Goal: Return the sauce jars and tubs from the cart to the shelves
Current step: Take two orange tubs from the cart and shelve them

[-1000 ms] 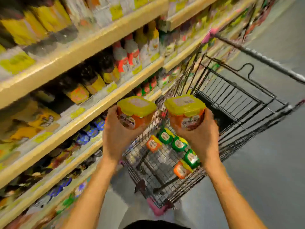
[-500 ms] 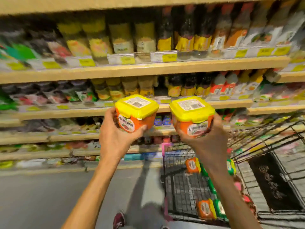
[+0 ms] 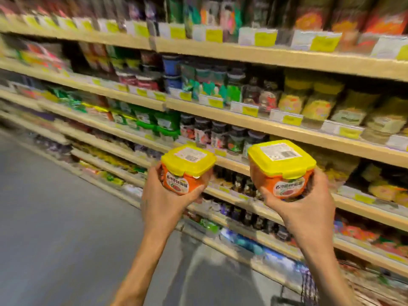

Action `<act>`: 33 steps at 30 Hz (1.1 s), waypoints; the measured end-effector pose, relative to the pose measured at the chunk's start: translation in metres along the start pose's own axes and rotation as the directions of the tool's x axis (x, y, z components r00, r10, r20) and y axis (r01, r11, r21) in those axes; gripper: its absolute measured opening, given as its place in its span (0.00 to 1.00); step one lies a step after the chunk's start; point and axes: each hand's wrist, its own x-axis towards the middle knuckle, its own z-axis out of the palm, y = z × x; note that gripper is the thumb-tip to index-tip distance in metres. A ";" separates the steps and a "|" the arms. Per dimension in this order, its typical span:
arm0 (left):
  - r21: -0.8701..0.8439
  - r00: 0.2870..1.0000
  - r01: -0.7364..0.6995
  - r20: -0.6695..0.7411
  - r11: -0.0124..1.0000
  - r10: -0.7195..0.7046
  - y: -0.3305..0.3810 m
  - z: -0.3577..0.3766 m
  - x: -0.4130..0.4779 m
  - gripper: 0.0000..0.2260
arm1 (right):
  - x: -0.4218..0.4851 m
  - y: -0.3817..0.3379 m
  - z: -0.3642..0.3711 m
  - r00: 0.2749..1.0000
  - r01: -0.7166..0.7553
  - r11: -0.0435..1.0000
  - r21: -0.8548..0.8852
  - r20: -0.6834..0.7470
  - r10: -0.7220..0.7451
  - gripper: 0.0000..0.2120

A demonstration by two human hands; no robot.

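Up in front of shelves [image 3: 287, 131], two tubs in air, side by side, apart. Left hand [image 3: 163, 206] curls fingers round left tub [image 3: 187, 173]: orange, yellow lid. Right hand [image 3: 309, 208] grips right tub [image 3: 282, 173], same kind. Neither tub touches shelf edge. Blurry jars and packs fill shelves. Bit of cart [image 3: 309, 286] at bottom right.

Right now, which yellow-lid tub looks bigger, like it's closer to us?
The tub in the right hand. It shows larger than the twin tub in the left hand, with a wider yellow lid, so it looks nearer.
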 end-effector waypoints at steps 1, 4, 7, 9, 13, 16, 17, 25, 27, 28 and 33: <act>0.011 1.000 0.002 -0.012 1.000 -0.002 -0.011 -0.017 0.009 0.48 | -0.001 -0.011 0.018 1.000 0.015 1.000 0.010 0.009 -0.015 0.39; 0.052 0.998 0.019 -0.058 0.998 -0.016 -0.037 -0.066 0.033 0.49 | -0.010 -0.043 0.073 0.999 0.035 0.998 0.046 0.032 -0.036 0.38; 0.051 0.995 0.040 -0.093 0.998 -0.035 -0.063 -0.104 0.058 0.50 | -0.016 -0.066 0.123 0.996 0.042 0.996 0.082 0.068 -0.048 0.38; 0.066 0.991 0.065 -0.121 0.996 -0.057 -0.078 -0.125 0.076 0.51 | -0.019 -0.079 0.154 0.994 0.063 0.995 0.080 0.085 -0.070 0.37; 0.058 0.981 0.089 -0.178 0.994 -0.077 -0.107 -0.158 0.112 0.50 | -0.013 -0.098 0.211 0.986 0.096 0.990 0.101 0.127 -0.109 0.38; 0.036 0.975 0.076 -0.212 0.996 -0.066 -0.127 -0.175 0.139 0.47 | -0.008 -0.112 0.252 0.974 0.121 0.982 0.143 0.173 -0.145 0.38; 0.034 0.973 0.068 -0.223 0.997 -0.059 -0.134 -0.181 0.149 0.46 | -0.005 -0.116 0.267 0.972 0.123 0.981 0.150 0.181 -0.149 0.38; -0.014 0.975 0.052 -0.213 0.999 -0.054 -0.197 -0.217 0.264 0.41 | 0.023 -0.149 0.402 0.974 0.075 0.976 0.203 0.196 -0.115 0.39; -0.012 0.979 0.054 -0.195 0.998 -0.055 -0.213 -0.227 0.302 0.42 | 0.033 -0.158 0.440 0.976 0.054 0.972 0.228 0.193 -0.100 0.39; -0.015 0.981 0.056 -0.186 0.998 -0.058 -0.219 -0.232 0.321 0.42 | 0.038 -0.163 0.460 0.978 0.047 0.971 0.234 0.186 -0.092 0.39; -0.022 0.982 0.047 -0.184 0.999 -0.050 -0.246 -0.257 0.404 0.43 | 0.065 -0.188 0.545 0.980 0.038 0.966 0.257 0.178 -0.086 0.41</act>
